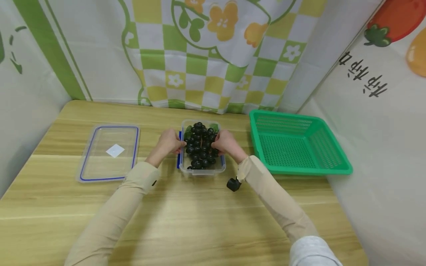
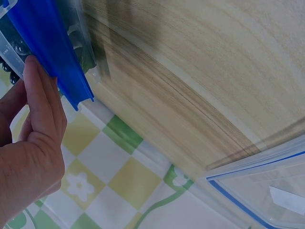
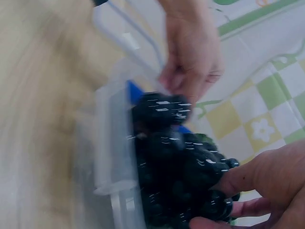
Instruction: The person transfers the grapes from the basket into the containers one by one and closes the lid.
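A clear plastic food container point(image 1: 203, 172) with blue side latches stands on the table, filled by a bunch of dark grapes point(image 1: 199, 151) with green leaves. At its left side my left hand point(image 1: 169, 142) pinches the rim, thumb over the grapes and fingers outside by the blue latch point(image 2: 50, 50). From the right, my right hand point(image 1: 227, 143) grips the edge of the bunch; in the right wrist view its thumb and fingers point(image 3: 243, 181) are around some grapes. Some of its fingertips are hidden behind the fruit.
A clear lid point(image 1: 110, 162) with a blue seal and a white label lies flat on the left. On the right stands a green plastic basket point(image 1: 299, 171). A patterned curtain point(image 1: 203, 66) hangs along the table's back edge.
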Demonstrator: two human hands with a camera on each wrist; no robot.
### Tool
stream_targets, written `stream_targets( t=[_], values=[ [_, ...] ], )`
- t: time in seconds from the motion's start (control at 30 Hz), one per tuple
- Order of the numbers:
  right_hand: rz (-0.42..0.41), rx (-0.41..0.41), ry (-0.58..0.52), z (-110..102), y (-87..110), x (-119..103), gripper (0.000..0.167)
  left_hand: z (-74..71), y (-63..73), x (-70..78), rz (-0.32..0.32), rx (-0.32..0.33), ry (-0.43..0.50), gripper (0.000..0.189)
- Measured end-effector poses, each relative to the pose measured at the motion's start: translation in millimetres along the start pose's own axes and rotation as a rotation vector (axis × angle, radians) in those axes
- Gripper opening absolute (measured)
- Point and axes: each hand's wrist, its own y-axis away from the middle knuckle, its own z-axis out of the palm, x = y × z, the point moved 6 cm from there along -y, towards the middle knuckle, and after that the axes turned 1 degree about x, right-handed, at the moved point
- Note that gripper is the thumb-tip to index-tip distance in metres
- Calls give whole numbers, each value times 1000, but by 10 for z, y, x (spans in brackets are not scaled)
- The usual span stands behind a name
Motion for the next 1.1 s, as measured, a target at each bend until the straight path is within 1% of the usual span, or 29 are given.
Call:
stream_targets(
  t=[0.13, 0.2, 0.23, 0.3, 0.33, 0.37, 0.4, 0.43, 0.47, 0.5, 0.57, 0.6, 0.63, 0.67, 0.7, 0.83, 0.9, 1.0, 1.03, 1.1],
  values=[
    [-78, 51, 111, -2, 41, -30, 30, -10, 12, 16, -4, 2, 7, 21],
    [-90, 66, 124, -6, 49, -36, 25, -15, 14, 22, -9, 0, 10, 22],
    [-91, 68, 118, -8, 48, -33, 26, -17, 24, 28, -12, -3, 15, 21],
    [-77, 60, 82, -7, 51, -4, 18, -11, 23, 25, -20, -12, 28, 21],
    [-64, 44, 52, -7, 55, 14, 14, -8, 21, 21, -24, -17, 35, 20],
    [-48, 25, 20, -6, 58, 36, 13, -3, 12, 14, -29, -22, 40, 20],
    [-31, 5, -13, -8, 64, 56, 15, 1, 6, 5, -33, -27, 47, 19],
    [-10, -21, -65, -9, 68, 82, 20, 4, -1, 0, -29, -31, 52, 19],
    [11, -40, -116, -18, 75, 106, 29, 9, -14, -13, -32, -32, 52, 19],
    [28, -49, -161, -35, 78, 127, 32, 6, -15, -18, -37, -30, 48, 20],
    [48, -42, -239, -79, 72, 169, 32, 4, -22, -30, -40, -22, 46, 20],
    [48, -30, -265, -102, 67, 192, 29, 0, -18, -32, -39, -18, 44, 21],
    [47, -19, -289, -121, 59, 214, 23, -7, -11, -34, -39, -13, 41, 21],
    [41, -3, -294, -138, 48, 235, 15, -13, -5, -40, -43, -8, 40, 21],
    [35, 8, -292, -146, 38, 257, 12, -18, 0, -42, -40, -4, 41, 21],
    [39, -2, -245, -111, -5, 340, 27, -31, 30, -26, -12, 5, 39, 21],
    [52, 0, -223, -85, -22, 375, 25, -27, 44, -14, -1, 2, 42, 21],
    [84, 5, -230, -56, -44, 407, 14, -14, 46, -14, -5, -4, 52, 21],
    [95, 4, -235, -51, -48, 414, 14, -11, 45, -14, -6, -5, 52, 21],
    [114, 1, -242, -57, -52, 432, 20, -4, 34, -8, -12, -1, 51, 21]
  ],
)
